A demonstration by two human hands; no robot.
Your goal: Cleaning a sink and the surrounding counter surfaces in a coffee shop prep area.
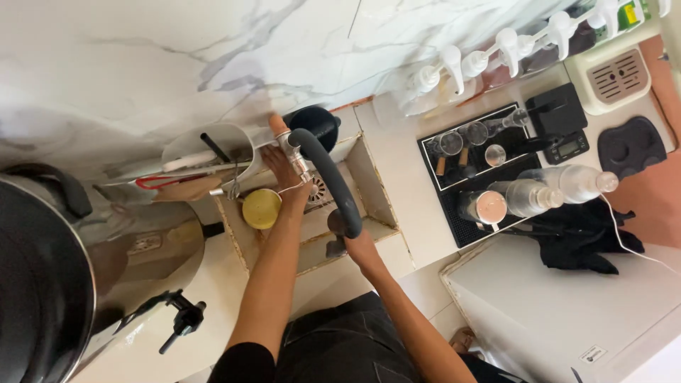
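My left hand (285, 179) reaches into the small tiled sink (374, 186) and lies against the chrome base of the faucet (298, 154), just below its tan handle (278, 125). The stem hides part of the fingers. A yellow round cup (261, 208) sits in the basin beside that wrist. The faucet's dark curved spout (332, 179) arches toward me. Beneath its end, my right hand (360, 248) is closed on a small grey object (334, 248) at the sink's near edge.
A white utensil holder (213, 147) and a black pot (316, 124) stand behind the sink. A large steel kettle (42, 284) and a portafilter (181, 319) are at the left. To the right are a black mat (468, 227) with glasses, clear bottles (560, 186), pump bottles (496, 46), a scale (565, 146) and a black cloth (583, 237).
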